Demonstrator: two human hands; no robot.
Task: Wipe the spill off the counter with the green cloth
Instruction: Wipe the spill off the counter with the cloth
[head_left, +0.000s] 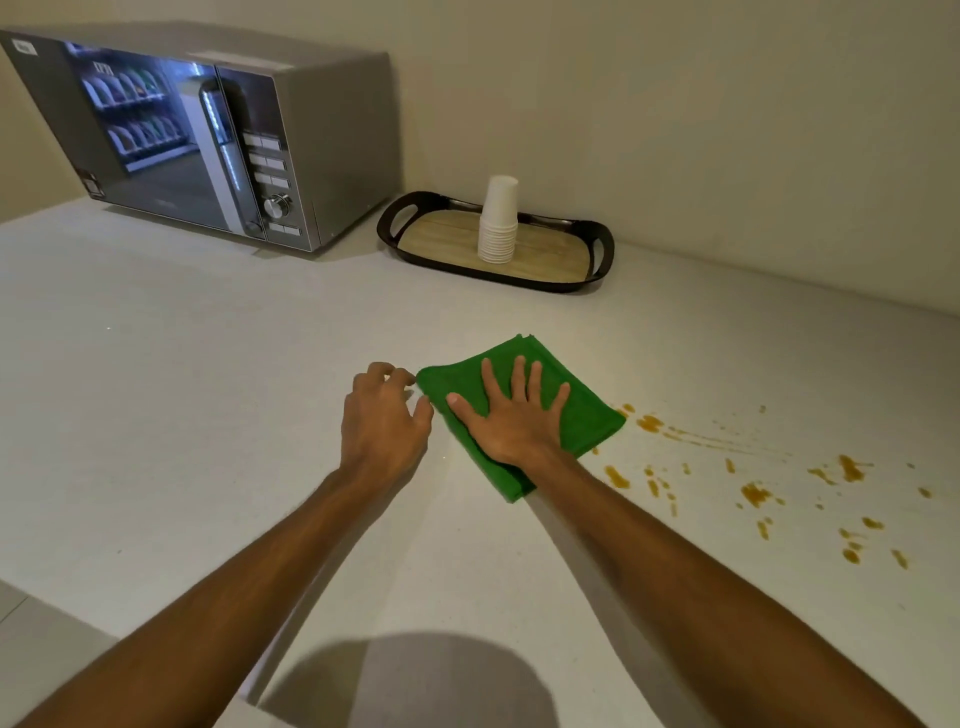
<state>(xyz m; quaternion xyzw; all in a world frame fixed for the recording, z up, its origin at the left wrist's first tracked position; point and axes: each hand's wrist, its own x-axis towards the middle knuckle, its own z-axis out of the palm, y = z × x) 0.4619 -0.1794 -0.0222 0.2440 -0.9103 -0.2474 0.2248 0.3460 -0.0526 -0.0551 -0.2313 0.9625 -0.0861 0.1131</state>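
A folded green cloth (587, 415) lies flat on the pale counter (208, 364) near the middle. My right hand (511, 415) presses down on it, palm flat and fingers spread. My left hand (382, 415) hovers just left of the cloth, fingers curled, fingertips at the cloth's left corner and holding nothing. An orange-brown spill (753, 491) of drops and streaks is scattered over the counter to the right of the cloth, the nearest drops right at its right edge.
A silver microwave (208, 140) stands at the back left. A dark tray (597, 249) with a wooden base holds a stack of white paper cups (498, 218) against the back wall. The counter's front edge drops off at lower left.
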